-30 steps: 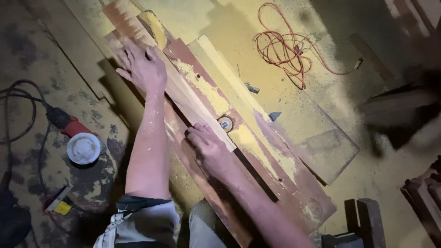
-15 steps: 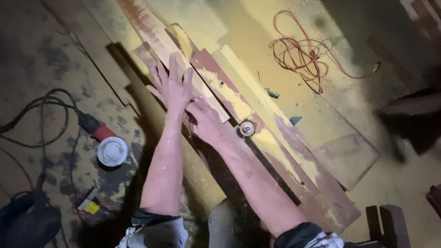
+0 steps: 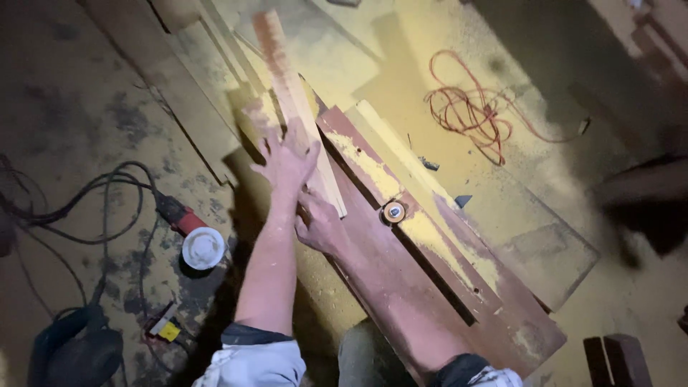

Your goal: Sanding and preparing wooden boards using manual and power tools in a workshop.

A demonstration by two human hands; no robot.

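A narrow pale plank with reddish patches lies slanted over a stack of boards. My left hand rests flat on it with fingers spread. Just below, my right hand curls around the plank's near end. To the right lies a wide red-brown board with yellow worn streaks. A small round tape measure sits on that board, close to my right hand.
An angle grinder with a white disc and black cable lies on the floor at left, with a small yellow object below it. A tangled red cord lies at upper right. More boards and sawdust cover the floor.
My left hand slid down the boards to meet my right hand. Both are now on the narrow plank, whose near end my right hand has taken hold of.
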